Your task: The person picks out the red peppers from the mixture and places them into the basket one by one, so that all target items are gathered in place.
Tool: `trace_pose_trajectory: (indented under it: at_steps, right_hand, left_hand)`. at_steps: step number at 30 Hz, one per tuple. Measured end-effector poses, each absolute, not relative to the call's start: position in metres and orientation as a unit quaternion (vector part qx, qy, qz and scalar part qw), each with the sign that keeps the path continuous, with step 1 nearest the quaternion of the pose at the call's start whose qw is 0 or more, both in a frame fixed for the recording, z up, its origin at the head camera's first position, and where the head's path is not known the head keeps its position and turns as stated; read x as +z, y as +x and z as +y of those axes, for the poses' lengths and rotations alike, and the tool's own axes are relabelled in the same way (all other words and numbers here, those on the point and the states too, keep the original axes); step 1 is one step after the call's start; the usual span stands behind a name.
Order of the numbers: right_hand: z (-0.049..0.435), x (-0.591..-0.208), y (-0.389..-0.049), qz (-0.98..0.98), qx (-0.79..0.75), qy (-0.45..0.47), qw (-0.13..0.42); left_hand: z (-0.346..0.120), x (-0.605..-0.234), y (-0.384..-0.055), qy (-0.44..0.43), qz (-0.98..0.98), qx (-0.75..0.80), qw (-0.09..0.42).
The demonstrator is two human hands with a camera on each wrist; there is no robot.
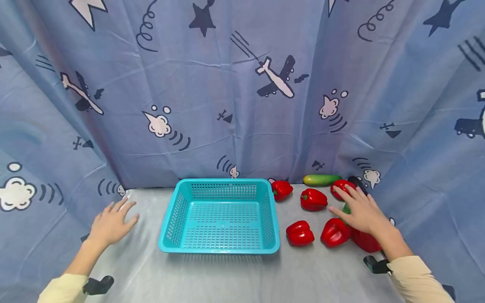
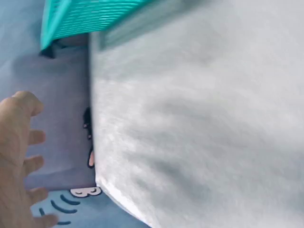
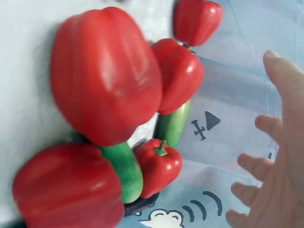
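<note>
In the head view my right hand [image 1: 361, 212] hovers with spread fingers over red bell peppers at the table's right side. Below it lie one red bell pepper [image 1: 336, 232] and another [image 1: 365, 240], partly covered by the hand. The right wrist view shows a green cucumber-like vegetable [image 3: 124, 171] among the peppers and a dark, elongated vegetable [image 3: 137, 205], perhaps an eggplant. My left hand [image 1: 111, 223] holds nothing and is raised with fingers apart, left of a turquoise plastic basket [image 1: 219, 251]. The basket has nothing in it.
More red bell peppers stand between basket and right hand: one in front [image 1: 300, 233], one behind [image 1: 313, 199], one by the basket's back corner [image 1: 282, 190]. A green-yellow cucumber-like vegetable [image 1: 322, 180] lies at the back edge. A blue patterned curtain [image 1: 212, 105] surrounds the grey-white table [image 1: 227, 277].
</note>
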State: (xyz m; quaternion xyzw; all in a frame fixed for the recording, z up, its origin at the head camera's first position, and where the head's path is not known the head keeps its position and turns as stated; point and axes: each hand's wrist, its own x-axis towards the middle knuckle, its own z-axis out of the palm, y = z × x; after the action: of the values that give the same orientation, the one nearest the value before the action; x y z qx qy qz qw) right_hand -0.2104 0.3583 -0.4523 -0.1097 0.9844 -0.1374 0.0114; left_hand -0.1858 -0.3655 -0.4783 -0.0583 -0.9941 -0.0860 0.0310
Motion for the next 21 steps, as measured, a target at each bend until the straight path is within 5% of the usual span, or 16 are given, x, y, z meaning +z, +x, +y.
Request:
trace_pose_trajectory:
  at_steps: [8, 21]
  right_hand:
    - [0.356, -0.450, -0.218, 0.956, -0.267, -0.120, -0.026]
    - [0.341, -0.468, -0.225, 0.871, -0.471, -0.118, -0.068]
  left_hand:
    - [-0.370, -0.479, -0.194, -0.083, -0.953, -0.288, 0.039]
    - [-0.341, -0.503, -0.189, -0.009, -0.861, -0.508, 0.026]
